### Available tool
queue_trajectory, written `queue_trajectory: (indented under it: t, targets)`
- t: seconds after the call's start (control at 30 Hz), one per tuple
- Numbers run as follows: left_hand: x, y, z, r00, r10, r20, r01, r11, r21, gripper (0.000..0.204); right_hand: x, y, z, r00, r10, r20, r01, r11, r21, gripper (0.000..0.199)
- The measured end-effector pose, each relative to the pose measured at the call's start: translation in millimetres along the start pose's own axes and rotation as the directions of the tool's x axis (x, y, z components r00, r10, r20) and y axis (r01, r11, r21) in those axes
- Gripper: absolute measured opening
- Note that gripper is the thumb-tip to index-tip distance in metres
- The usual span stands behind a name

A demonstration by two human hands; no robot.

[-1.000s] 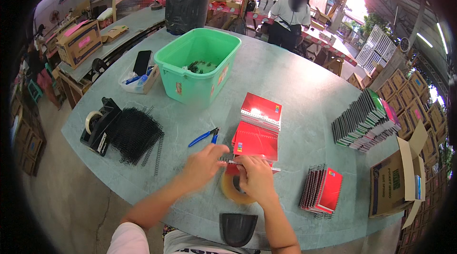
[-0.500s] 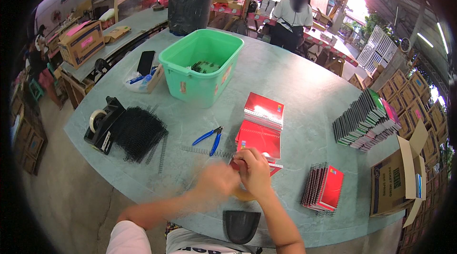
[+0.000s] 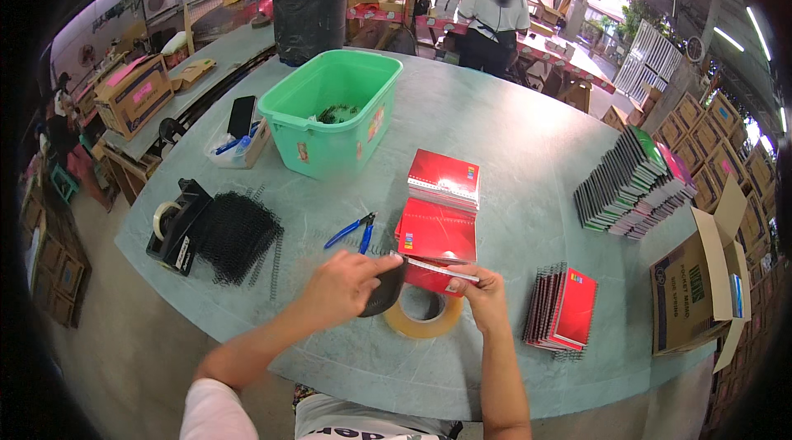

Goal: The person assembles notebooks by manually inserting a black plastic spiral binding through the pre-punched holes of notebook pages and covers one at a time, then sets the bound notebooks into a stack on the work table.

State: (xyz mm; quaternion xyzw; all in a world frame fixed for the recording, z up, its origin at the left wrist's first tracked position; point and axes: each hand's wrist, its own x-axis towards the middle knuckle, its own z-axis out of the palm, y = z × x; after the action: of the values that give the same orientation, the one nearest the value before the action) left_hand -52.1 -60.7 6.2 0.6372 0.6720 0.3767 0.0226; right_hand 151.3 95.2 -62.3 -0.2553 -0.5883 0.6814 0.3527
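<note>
My right hand (image 3: pixel 484 298) grips a small red notebook (image 3: pixel 433 277) by its right end, thumb on top, with the pale page edge facing up. Beside its left end, my left hand (image 3: pixel 348 282) is closed on a dark, round-ended flat piece (image 3: pixel 384 291), the index finger stretched toward the notebook. A roll of clear yellowish tape (image 3: pixel 423 326) lies just below. Beyond the hands are a stack of red notebooks (image 3: pixel 437 230) and another stack (image 3: pixel 445 176) behind it. Blue-handled cutters (image 3: pixel 353 234) and a loose wire coil (image 3: pixel 378 249) lie to the left.
On the left are a heap of black spiral coils (image 3: pixel 238 235) and a tape dispenser (image 3: pixel 175 225). A green tub (image 3: pixel 330 139) stands farther back. Bound red notebooks (image 3: pixel 563 308), a tall notebook pile (image 3: pixel 631 184) and an open carton (image 3: pixel 689 291) occupy the right. A person (image 3: pixel 493 19) stands beyond the table.
The dark round-ended piece has gone from the table's near edge to my left hand. My left hand moved left and up; my right moved right, holding the notebook's end. The tape roll is now uncovered.
</note>
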Motion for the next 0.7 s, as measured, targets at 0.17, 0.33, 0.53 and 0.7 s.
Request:
queue_trajectory:
  t: [0.17, 0.33, 0.53, 0.7]
  targets:
    - [19.2, 7.3, -15.0, 1.0, -0.004, 0.019, 0.005, 0.999, -0.042, 0.044, -7.3, 3.0, -4.4, 1.0, -0.029, 0.001, 0.029, 1.0, -0.008, 0.018]
    - [19.7, 16.5, -1.2, 0.987, -0.022, 0.156, 0.034, 0.997, -0.074, 0.036, -12.4, 4.8, -2.3, 0.998, 0.01, -0.055, -0.009, 1.0, 0.004, 0.019]
    - [13.9, 5.4, 18.6, 0.921, 0.082, 0.38, -0.107, 0.993, 0.045, 0.036, -16.6, 7.2, 1.1, 1.0, -0.012, 0.001, 0.012, 1.0, -0.021, 0.02]
    - [41.5, 15.5, 6.3, 0.996, 0.009, -0.092, -0.02, 0.993, -0.117, 0.034, -15.8, 12.0, -1.2, 0.999, -0.042, 0.008, 0.042, 0.998, 0.045, 0.021]
